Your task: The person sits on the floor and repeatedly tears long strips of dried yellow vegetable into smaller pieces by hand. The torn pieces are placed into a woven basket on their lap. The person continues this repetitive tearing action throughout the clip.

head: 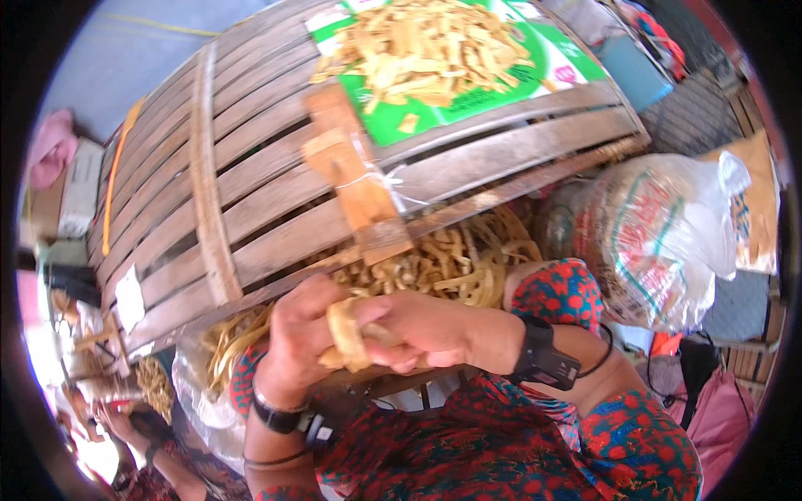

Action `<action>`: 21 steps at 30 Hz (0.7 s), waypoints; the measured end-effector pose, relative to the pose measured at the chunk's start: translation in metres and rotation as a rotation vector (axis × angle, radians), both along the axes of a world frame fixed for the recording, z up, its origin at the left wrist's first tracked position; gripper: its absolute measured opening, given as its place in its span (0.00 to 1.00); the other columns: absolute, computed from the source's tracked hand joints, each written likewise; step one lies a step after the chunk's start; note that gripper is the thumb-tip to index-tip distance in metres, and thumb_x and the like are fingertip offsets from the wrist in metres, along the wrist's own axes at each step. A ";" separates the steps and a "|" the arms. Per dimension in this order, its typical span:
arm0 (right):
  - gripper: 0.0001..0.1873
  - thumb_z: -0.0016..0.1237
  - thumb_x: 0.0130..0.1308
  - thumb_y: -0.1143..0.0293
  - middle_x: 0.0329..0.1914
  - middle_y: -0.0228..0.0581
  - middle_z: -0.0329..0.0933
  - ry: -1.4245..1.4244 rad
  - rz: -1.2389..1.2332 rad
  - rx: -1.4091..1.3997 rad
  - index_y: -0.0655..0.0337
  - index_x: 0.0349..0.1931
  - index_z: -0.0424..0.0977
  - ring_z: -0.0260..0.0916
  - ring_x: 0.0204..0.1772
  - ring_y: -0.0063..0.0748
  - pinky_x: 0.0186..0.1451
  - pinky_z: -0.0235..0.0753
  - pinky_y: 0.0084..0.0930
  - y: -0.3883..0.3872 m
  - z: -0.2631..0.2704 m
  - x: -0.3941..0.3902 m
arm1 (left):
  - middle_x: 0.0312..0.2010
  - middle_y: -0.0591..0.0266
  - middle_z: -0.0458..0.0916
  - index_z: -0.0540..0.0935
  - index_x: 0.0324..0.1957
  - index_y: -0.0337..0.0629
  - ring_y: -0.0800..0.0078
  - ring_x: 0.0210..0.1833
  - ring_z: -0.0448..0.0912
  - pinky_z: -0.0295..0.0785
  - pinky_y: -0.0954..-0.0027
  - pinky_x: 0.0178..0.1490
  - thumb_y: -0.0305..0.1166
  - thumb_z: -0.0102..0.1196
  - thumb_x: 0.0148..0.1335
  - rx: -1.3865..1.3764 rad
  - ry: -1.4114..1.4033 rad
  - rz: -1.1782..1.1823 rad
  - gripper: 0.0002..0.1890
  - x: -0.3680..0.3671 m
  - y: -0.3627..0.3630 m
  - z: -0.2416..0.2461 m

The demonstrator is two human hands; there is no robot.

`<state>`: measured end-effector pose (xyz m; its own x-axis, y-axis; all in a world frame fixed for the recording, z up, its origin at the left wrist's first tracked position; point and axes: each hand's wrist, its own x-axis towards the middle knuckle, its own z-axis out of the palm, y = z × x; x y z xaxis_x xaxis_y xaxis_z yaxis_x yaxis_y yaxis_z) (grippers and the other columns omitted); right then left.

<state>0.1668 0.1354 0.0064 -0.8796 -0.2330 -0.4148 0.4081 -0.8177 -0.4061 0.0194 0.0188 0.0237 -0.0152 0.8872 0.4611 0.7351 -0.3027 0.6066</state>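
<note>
A pale yellow, pliable strip (346, 335), bent into a loop, is between my two hands above my lap. My left hand (297, 329) grips it from the left, and my right hand (401, 329) holds it from the right with curled fingers. What the strip is made of I cannot tell. Behind the hands, under the table edge, lies a heap of similar curled strips (451, 257). A wooden block (357, 181), tied with white string, rests across the front of the slatted table and juts over its edge. Farther back, many short flat pieces (432, 50) are piled on a green and white sheet (401, 125).
The slatted wooden table (263, 213) spans the view ahead, its front rail close to my hands. A filled clear plastic bag (658, 238) stands at the right. Long strips (232, 351) hang at the left over a plastic bag. Another person's hands (119, 426) show at the lower left.
</note>
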 end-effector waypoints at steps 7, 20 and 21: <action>0.08 0.53 0.67 0.68 0.28 0.27 0.77 0.115 -0.563 0.753 0.62 0.32 0.77 0.71 0.31 0.15 0.32 0.71 0.16 0.002 -0.003 -0.009 | 0.49 0.52 0.80 0.85 0.40 0.38 0.55 0.48 0.78 0.73 0.61 0.51 0.29 0.68 0.49 0.042 0.001 0.359 0.14 0.010 0.002 -0.010; 0.26 0.37 0.72 0.52 0.18 0.37 0.72 0.097 -0.052 1.296 0.62 0.20 0.71 0.66 0.18 0.35 0.23 0.66 0.32 0.011 -0.005 -0.001 | 0.45 0.51 0.80 0.81 0.28 0.32 0.59 0.49 0.79 0.73 0.63 0.55 0.16 0.55 0.55 -0.096 -0.754 0.242 0.03 0.007 -0.002 -0.017; 0.28 0.36 0.73 0.49 0.16 0.34 0.71 0.058 -0.035 1.056 0.62 0.20 0.70 0.63 0.16 0.30 0.21 0.63 0.29 0.012 -0.004 0.001 | 0.44 0.53 0.80 0.81 0.28 0.33 0.61 0.49 0.79 0.73 0.64 0.55 0.16 0.55 0.56 -0.034 -0.972 0.301 0.04 0.003 -0.003 -0.014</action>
<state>0.1682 0.1469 0.0020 -0.9040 0.2471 -0.3489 0.3479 -0.0491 -0.9362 0.0222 0.0153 0.0096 -0.5944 0.7972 0.1052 -0.0376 -0.1582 0.9867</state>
